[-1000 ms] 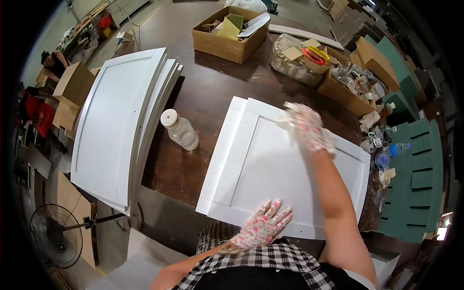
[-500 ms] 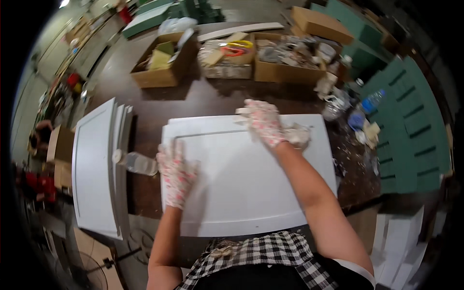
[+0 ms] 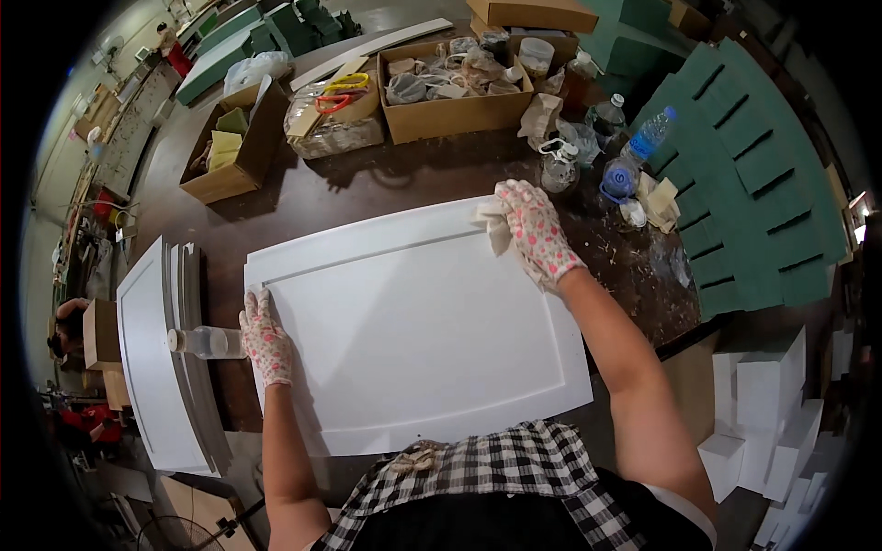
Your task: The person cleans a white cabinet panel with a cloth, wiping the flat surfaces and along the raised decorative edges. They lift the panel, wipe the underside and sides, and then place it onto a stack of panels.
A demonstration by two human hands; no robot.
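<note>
A white framed panel with a recessed middle lies flat on the dark table in front of me. My left hand, in a white glove with pink spots, rests on its left edge with the fingers stretched out. At the far right corner, my right hand in a matching glove presses a cream cloth against the panel; part of the cloth is hidden under the palm. Beside my left hand lies a clear bottle with a white cap, on its side.
Several white panels lean in a stack at the left. Cardboard boxes of odds and ends stand along the far side, with scissors on a wrapped pack. Bottles crowd the right, near slotted green boards.
My right hand has moved with the cloth along the far edge to the panel's right corner. My left hand has shifted outward onto the left edge. The whole view has turned.
</note>
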